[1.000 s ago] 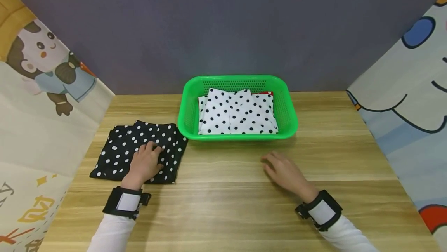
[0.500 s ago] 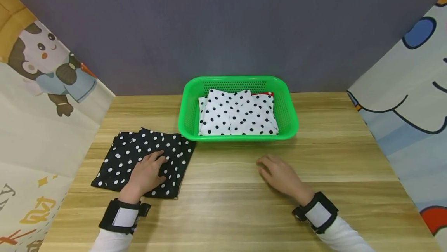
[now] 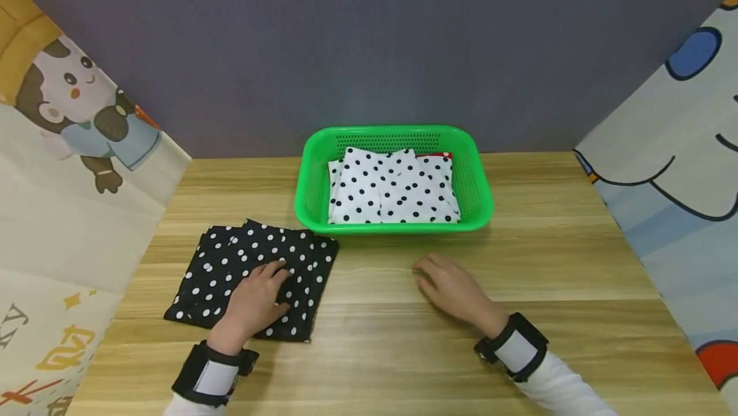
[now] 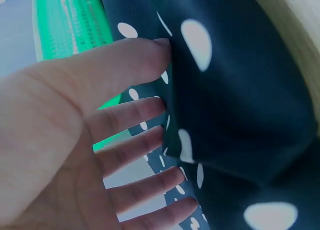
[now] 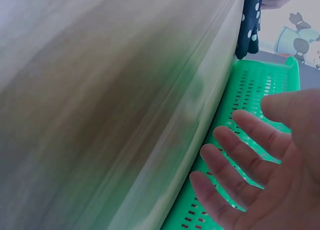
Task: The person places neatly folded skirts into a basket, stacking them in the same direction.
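Note:
A folded black cloth with white dots (image 3: 216, 278) lies on the left part of the table, its far right corner close to the basket. On top of it rests my left hand (image 3: 254, 300), fingers spread and fairly straight; in the left wrist view its fingertips (image 4: 175, 177) press against the dotted fabric (image 4: 240, 104). My right hand (image 3: 458, 294) hovers low over the wood in front of the basket, holding nothing. The right wrist view shows its fingers (image 5: 225, 187) loosely bent and apart, with the green basket (image 5: 245, 94) beyond them.
A green plastic basket (image 3: 392, 229) with perforated walls stands at the back middle of the wooden table (image 3: 369, 365). White cloth with black dots (image 3: 398, 188) lies folded inside, a bit of red (image 3: 444, 154) showing behind it. A dark panel (image 3: 380, 44) rises behind the table.
Under my left hand the black dotted cloth has slid toward me and then to the right. My right hand has drifted slightly left. The basket stays put.

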